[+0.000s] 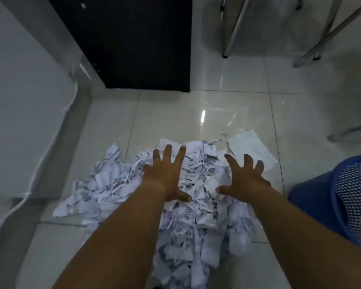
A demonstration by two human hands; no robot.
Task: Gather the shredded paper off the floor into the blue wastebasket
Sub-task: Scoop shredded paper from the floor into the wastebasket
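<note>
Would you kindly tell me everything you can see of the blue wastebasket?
The blue wastebasket looks like plastic, with a solid band and a lattice wall of small holes. The picture's right edge cuts it off, so its full shape and contents cannot be told. It sits on the tiled floor right of the shredded paper. The left hand and right hand are off it.

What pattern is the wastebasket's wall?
Blue wastebasket has a mesh lattice wall, seen in the head view.
</note>
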